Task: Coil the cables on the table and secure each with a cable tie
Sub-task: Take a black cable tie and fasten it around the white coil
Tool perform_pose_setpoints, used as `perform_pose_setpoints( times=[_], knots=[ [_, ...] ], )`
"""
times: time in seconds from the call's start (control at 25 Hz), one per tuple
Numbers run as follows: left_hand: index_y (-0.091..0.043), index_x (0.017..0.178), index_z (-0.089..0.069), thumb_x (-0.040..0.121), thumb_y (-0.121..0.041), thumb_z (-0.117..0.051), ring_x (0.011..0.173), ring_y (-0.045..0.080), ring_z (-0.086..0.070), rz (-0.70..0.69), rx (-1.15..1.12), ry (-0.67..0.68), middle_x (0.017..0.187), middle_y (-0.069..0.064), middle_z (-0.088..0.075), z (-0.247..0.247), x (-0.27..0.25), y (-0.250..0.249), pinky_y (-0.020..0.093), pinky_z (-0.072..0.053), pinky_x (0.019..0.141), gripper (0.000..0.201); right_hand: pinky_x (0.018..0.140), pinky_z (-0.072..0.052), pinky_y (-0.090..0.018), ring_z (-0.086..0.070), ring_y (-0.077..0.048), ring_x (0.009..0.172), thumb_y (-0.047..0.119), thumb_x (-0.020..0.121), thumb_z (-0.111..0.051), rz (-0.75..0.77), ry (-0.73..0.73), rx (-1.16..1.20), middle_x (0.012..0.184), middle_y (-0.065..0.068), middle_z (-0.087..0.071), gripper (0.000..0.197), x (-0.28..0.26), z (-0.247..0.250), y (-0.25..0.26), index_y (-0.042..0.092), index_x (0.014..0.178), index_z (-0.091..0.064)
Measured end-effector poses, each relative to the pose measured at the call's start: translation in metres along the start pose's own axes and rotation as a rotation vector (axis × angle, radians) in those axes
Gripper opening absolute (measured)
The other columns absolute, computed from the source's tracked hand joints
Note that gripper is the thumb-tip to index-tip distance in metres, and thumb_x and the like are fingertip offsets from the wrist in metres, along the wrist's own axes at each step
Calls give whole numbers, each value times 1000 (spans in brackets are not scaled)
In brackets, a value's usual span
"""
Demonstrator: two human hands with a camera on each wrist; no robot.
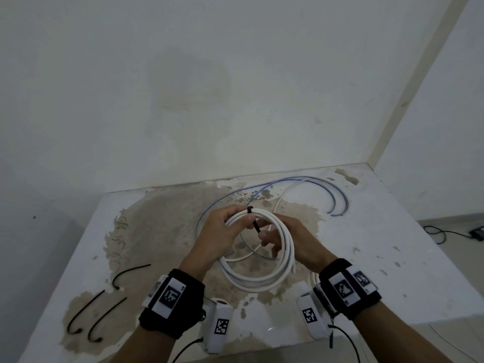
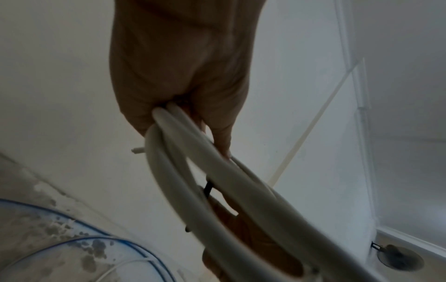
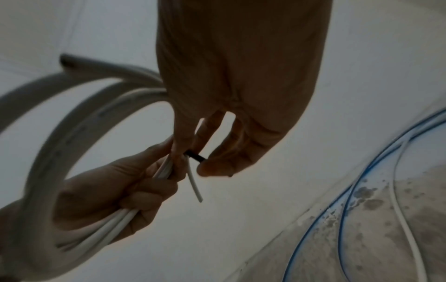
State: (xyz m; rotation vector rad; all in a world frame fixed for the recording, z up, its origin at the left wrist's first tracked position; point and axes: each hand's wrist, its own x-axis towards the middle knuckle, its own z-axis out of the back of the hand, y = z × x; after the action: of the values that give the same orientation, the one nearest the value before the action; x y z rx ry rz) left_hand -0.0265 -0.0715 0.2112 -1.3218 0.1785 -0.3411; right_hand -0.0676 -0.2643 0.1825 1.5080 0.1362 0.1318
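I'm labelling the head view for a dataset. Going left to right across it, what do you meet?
Spare ties → left hand → white coil → right hand → blue cable's ends → device on the floor.

A white table (image 1: 366, 258) is filling the lower half of the head view, its paint flaking away to a big brown patch (image 1: 162, 231) across the middle. Three black cable ties (image 1: 104, 318) are lying loose at the lower left, hooked at their ends. A blue cable (image 1: 337, 191) and a thin white cable (image 1: 281, 199) are sprawling in wide loops toward the table's far edge, upper right of centre.
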Motion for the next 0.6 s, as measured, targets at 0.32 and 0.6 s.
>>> perform_pose_setpoints(
  times=[0.32,0.6],
  knots=[
    [-10,109,-70,94,-15,-62,40,-3,-47,109,-109,38,77,4,-67,0,-4,-8,8,-35,44,18,60,-52,-16,-65,-2,63,5,95,-62,231,-155,-189,84,8,-67,27,3,-14,-6,10,123,-63],
    [-15,106,-71,92,-23,-66,40,5,-35,191,-83,120,71,-2,-69,4,4,-5,21,-31,42,17,85,-46,-6,-60,19,95,-1,96,-59,194,-165,-225,110,4,-65,37,1,-12,-8,12,129,-55]
  ],
)
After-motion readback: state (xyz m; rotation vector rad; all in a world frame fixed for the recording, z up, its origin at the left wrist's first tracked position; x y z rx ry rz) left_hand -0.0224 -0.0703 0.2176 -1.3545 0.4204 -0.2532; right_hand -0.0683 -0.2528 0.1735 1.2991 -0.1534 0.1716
